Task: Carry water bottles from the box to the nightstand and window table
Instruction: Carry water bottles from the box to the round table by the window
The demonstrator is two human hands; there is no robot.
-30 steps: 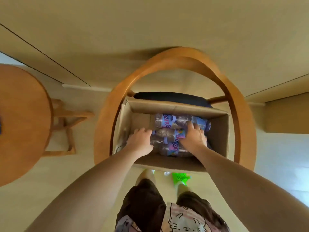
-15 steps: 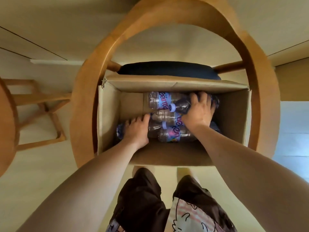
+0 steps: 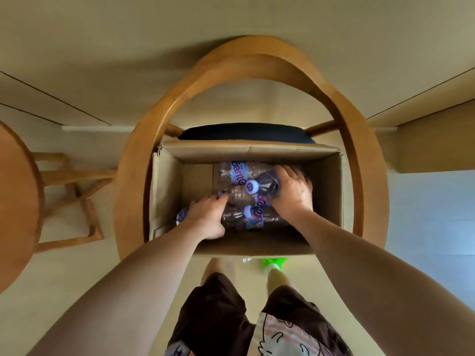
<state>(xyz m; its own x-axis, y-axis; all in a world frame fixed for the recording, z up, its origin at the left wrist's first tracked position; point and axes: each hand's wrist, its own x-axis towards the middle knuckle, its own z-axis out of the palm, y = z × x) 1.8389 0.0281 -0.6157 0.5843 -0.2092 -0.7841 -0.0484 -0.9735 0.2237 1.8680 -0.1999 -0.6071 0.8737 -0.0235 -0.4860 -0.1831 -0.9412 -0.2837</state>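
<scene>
- A round-backed wooden chair with a dark seat cushion (image 3: pixel 246 132) stands on the pale floor (image 3: pixel 64 278).
- An open brown cardboard box (image 3: pixel 167 191) sits on the seat.
- Clear plastic water bottles with purple caps (image 3: pixel 232 173) lie on their sides inside.

The box (image 3: pixel 331 191) is open at the top, so entry is from above. Its cardboard walls close all four sides, and the chair's curved wooden armrest (image 3: pixel 257 62) rings it. Bare floor inside shows only at the left (image 3: pixel 195 178); bottles (image 3: pixel 239 173) fill the rest.
</scene>
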